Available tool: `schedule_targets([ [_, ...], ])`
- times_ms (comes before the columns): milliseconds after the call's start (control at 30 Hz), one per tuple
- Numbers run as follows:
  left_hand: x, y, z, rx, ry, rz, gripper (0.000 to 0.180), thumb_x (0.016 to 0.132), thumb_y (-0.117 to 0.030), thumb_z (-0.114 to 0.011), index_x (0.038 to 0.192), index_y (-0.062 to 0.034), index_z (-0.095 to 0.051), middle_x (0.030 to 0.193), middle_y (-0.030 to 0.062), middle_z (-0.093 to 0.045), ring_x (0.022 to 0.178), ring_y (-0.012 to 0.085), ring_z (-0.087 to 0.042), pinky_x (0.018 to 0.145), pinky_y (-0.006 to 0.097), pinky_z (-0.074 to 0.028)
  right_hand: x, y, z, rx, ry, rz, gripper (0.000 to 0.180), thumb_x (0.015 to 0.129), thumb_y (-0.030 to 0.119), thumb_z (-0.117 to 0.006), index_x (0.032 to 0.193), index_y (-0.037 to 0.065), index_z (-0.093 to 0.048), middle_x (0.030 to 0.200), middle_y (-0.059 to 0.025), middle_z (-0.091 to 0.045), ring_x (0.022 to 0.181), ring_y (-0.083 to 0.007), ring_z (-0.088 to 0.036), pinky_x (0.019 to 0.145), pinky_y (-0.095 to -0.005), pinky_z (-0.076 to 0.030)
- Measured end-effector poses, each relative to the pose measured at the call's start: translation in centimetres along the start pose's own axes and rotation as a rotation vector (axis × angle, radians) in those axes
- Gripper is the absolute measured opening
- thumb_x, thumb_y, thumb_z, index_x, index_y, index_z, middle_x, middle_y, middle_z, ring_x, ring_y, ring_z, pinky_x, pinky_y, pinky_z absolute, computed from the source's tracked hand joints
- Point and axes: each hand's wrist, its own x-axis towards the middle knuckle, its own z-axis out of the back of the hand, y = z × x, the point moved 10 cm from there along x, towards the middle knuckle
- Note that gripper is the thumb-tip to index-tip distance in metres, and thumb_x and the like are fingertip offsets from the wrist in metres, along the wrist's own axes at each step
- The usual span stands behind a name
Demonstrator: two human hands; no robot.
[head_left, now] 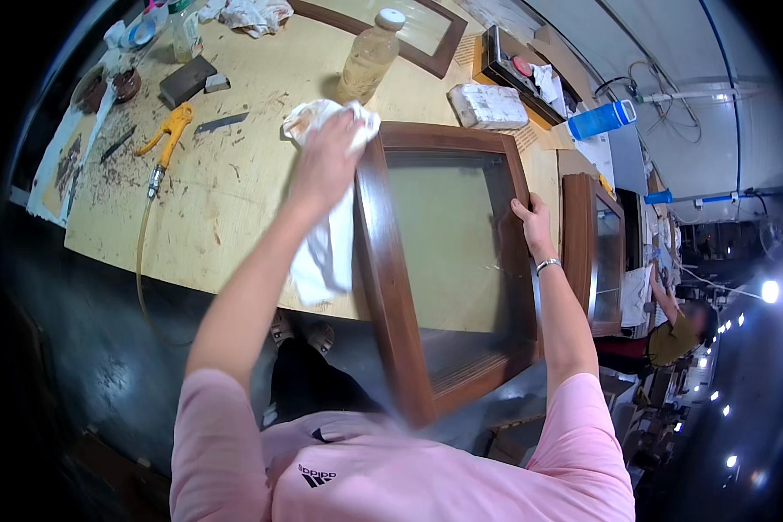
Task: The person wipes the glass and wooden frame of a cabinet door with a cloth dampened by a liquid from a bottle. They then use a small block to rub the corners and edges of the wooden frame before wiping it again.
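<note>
A brown wooden frame with a glass pane (391, 261) rests tilted on the table, its near end reaching past the table edge toward me. My right hand (535, 228) is closed round the frame's right side, thumb on top. A crumpled white rag (309, 117) is bunched under my left hand (326, 161), which is closed on it beside the frame's far left corner. Some blur softens the left fingers. Below that hand, a white cloth (326, 257) lies along the frame's left side; whether it joins the rag is hidden by my arm.
On the pale table (235, 196) are a yellow air gun (170, 135) with a hose, a cloudy bottle (370, 61), a dark block (187, 81) and a white-wrapped block (487, 106). Another frame (448, 43) lies at the back; stacked frames (578, 235) stand right. A person (674, 339) is farther right.
</note>
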Motion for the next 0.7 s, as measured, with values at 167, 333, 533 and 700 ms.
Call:
schedule_targets([
  [167, 3.4, -1.5, 2.8, -0.032, -0.182, -0.09, 0.049, 0.093, -0.017, -0.054, 0.139, -0.0017, -0.048, 0.147, 0.0183, -0.045, 0.135, 0.0317, -0.043, 0.114, 0.037, -0.032, 1.5, 2.1, 2.7, -0.117, -0.054, 0.057, 0.039, 0.084, 0.026, -0.071, 0.102, -0.007, -0.063, 0.086, -0.0155, -0.067, 0.078, -0.0222, -0.061, 0.075, -0.0329, -0.047],
  [333, -1.8, 1.2, 0.8, -0.243, -0.097, 0.005, 0.049, 0.093, -0.011, -0.051, 0.141, -0.0015, -0.045, 0.14, 0.0212, -0.051, 0.13, 0.0319, -0.049, 0.11, 0.037, -0.036, -0.7, 0.6, 0.3, -0.089, -0.047, 0.012, 0.038, 0.083, 0.026, -0.071, 0.1, -0.007, -0.062, 0.083, -0.0171, -0.066, 0.077, -0.0232, -0.06, 0.073, -0.0343, -0.047],
  [533, -7.5, 3.8, -5.7, -0.499, 0.076, 0.491, 0.054, 0.098, -0.021, -0.047, 0.149, -0.0069, -0.035, 0.12, 0.0295, -0.061, 0.11, 0.0411, -0.061, 0.094, 0.046, -0.047, 0.0, 1.6, 0.5, -0.101, -0.05, 0.039, 0.037, 0.084, 0.025, -0.07, 0.1, -0.007, -0.061, 0.083, -0.0156, -0.065, 0.076, -0.0221, -0.058, 0.072, -0.0333, -0.046],
  [700, -33.5, -6.4, -8.3, -0.687, 0.195, 0.201, 0.048, 0.093, -0.005, -0.054, 0.139, 0.0082, -0.044, 0.127, 0.0212, -0.061, 0.122, 0.0327, -0.057, 0.103, 0.039, -0.043, -0.2, 0.6, 0.8, -0.081, -0.024, 0.016, 0.035, 0.086, 0.025, -0.069, 0.099, -0.006, -0.061, 0.083, -0.0103, -0.063, 0.077, -0.0181, -0.055, 0.073, -0.0314, -0.045],
])
